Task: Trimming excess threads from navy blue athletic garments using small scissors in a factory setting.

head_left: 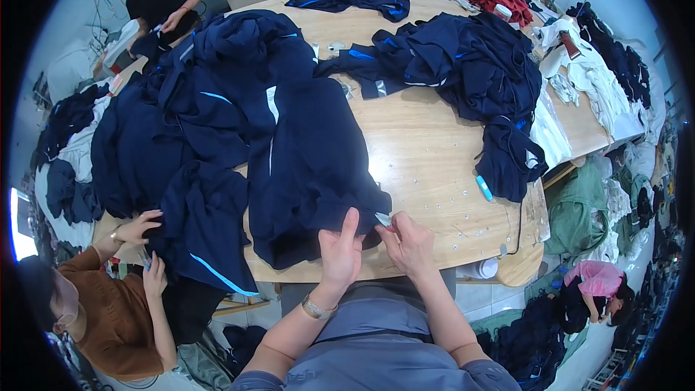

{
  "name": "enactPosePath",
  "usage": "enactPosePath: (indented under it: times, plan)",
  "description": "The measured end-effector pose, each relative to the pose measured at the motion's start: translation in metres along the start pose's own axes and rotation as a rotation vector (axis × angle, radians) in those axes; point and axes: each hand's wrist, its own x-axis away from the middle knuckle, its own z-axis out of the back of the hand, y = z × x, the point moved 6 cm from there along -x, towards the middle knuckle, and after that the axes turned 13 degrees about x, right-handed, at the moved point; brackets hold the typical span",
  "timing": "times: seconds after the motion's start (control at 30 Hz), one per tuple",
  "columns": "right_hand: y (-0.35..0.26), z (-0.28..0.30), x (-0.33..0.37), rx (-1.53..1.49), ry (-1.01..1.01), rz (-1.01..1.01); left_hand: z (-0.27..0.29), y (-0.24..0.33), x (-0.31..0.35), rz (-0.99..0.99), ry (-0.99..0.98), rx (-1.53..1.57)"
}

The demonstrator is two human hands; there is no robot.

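Note:
A navy garment (311, 166) with a white stripe lies on the table in front of me, its near edge at my hands. My left hand (340, 253) is closed on that edge, thumb pointing up over the cloth and fingers mostly folded under. At the garment's near right corner, my right hand (407, 245) pinches a small silvery pointed tool (382, 219), which touches the cloth. Its exact kind is too small to make out. Between my two hands a bit of the dark fabric shows.
More navy garments (137, 145) are heaped on the left, another pile (485, 65) on the right. A turquoise-handled tool (483, 187) lies on the wooden table (413, 145) among small scraps. Beside me on the left, a person in brown (119, 311) handles cloth; others work across the table.

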Motion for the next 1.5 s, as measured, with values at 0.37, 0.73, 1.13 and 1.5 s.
enactPosePath:
  times: [0.37, 0.73, 1.13, 1.5]
  plan:
    - [0.001, 0.002, -0.001, 0.043, 0.007, 0.024, 0.004, 0.0, 0.0, -0.02, 0.01, -0.027]
    - [-0.008, 0.004, -0.004, 0.12, -0.028, 0.092, 0.009, -0.002, 0.0, -0.024, -0.02, -0.073]
    - [-0.007, 0.008, -0.003, 0.066, -0.034, 0.033, 0.002, 0.0, -0.004, 0.174, -0.036, 0.226]
    - [-0.013, 0.004, -0.003, 0.074, -0.148, 0.069, 0.004, 0.007, -0.001, 0.01, 0.016, 0.008]
